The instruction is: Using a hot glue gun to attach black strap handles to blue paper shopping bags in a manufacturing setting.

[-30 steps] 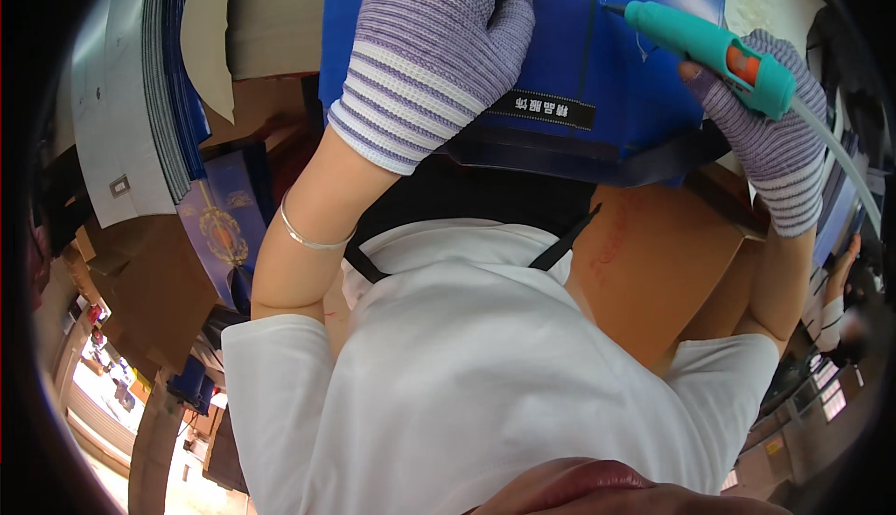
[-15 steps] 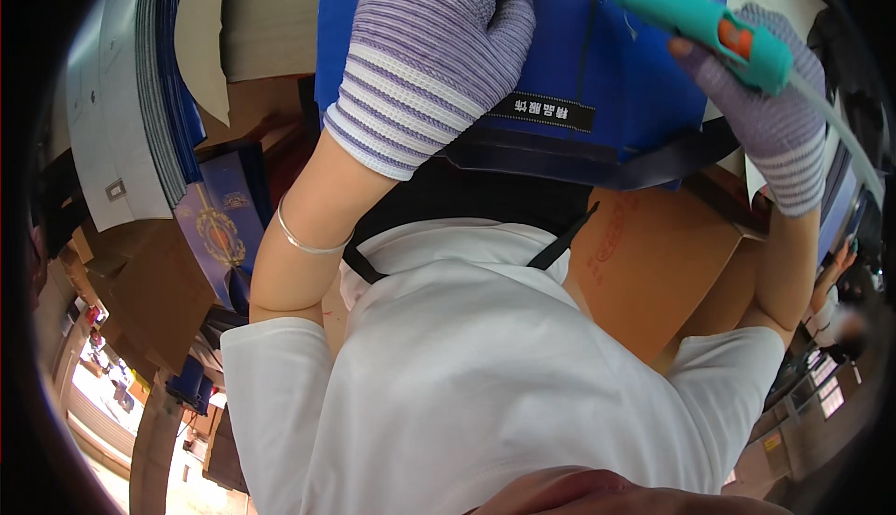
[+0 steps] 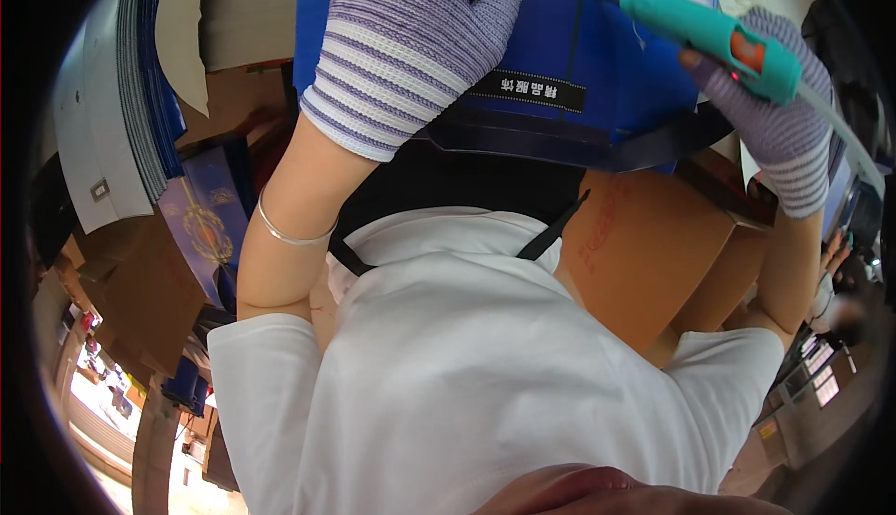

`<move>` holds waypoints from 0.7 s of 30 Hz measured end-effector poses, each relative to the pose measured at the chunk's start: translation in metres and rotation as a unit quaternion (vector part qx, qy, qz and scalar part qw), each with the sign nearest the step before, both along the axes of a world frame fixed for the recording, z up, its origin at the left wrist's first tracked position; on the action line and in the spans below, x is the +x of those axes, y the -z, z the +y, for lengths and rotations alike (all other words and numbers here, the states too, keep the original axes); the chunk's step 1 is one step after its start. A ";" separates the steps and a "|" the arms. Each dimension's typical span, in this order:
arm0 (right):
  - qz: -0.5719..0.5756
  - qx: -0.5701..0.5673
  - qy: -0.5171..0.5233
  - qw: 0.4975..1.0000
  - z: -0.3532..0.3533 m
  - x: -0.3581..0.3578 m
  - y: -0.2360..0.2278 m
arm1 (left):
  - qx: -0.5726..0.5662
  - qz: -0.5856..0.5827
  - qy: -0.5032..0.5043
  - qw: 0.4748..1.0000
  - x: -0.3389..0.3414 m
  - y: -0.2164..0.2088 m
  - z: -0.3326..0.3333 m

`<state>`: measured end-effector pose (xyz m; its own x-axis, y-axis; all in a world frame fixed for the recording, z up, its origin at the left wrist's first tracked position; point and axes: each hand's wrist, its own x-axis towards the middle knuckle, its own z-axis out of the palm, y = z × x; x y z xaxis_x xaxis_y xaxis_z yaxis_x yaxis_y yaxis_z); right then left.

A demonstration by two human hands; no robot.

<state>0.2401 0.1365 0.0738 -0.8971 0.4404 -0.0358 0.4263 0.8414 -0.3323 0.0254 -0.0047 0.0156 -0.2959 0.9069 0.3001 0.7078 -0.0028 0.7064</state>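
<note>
My right hand (image 3: 770, 109), in a striped purple and white glove with bare fingertips, is closed around a teal glue gun (image 3: 700, 34) with an orange trigger. A pale cord or stick trails from its back end. Its thin nozzle points left, just over a dark seam on a glossy blue paper bag (image 3: 644, 81). A fine clear strand hangs below the nozzle. My left hand (image 3: 420, 29), gloved alike, rests over the bag's left part; its fingertips are cut off by the upper edge. The bag's near side has a black label strip and a dark folded edge.
At the left stands a stack of grey-backed blue card sheets (image 3: 103, 104), beside a blue bag with gold print (image 3: 201, 216). Brown cartons (image 3: 644, 253) sit below the work surface. Another person's hand (image 3: 835, 253) shows at the far right.
The bag and my left hand have shifted slightly left and up in the picture, taking my left fingertips out of view. The glue gun stays over the seam, its nozzle now nearer the bag's label.
</note>
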 end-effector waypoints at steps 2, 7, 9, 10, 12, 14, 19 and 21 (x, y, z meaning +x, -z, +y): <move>-0.051 0.044 -0.012 0.998 0.001 0.006 -0.004 | 0.002 0.002 0.001 1.000 -0.001 0.000 -0.001; -0.071 0.017 -0.032 0.997 0.003 0.004 -0.006 | -0.006 -0.002 -0.003 1.000 0.001 -0.002 0.000; -0.020 0.029 -0.027 0.999 0.005 -0.003 -0.005 | -0.007 -0.005 -0.005 1.000 0.002 -0.001 0.000; -0.009 -0.001 -0.026 1.000 0.009 -0.002 -0.003 | -0.005 -0.011 -0.006 1.000 0.002 0.000 0.001; 0.003 0.004 -0.011 1.000 0.011 -0.004 0.003 | 0.003 -0.011 -0.004 1.000 0.003 0.001 0.001; 0.007 -0.003 -0.020 1.000 0.013 -0.003 0.005 | 0.010 -0.008 -0.006 1.000 0.002 -0.001 0.000; -0.033 0.030 -0.075 0.996 0.009 0.009 -0.008 | -0.002 0.019 -0.002 1.000 0.000 0.002 0.000; -0.127 0.002 -0.088 0.988 0.009 0.014 -0.015 | -0.002 0.027 -0.004 1.000 0.000 0.001 0.000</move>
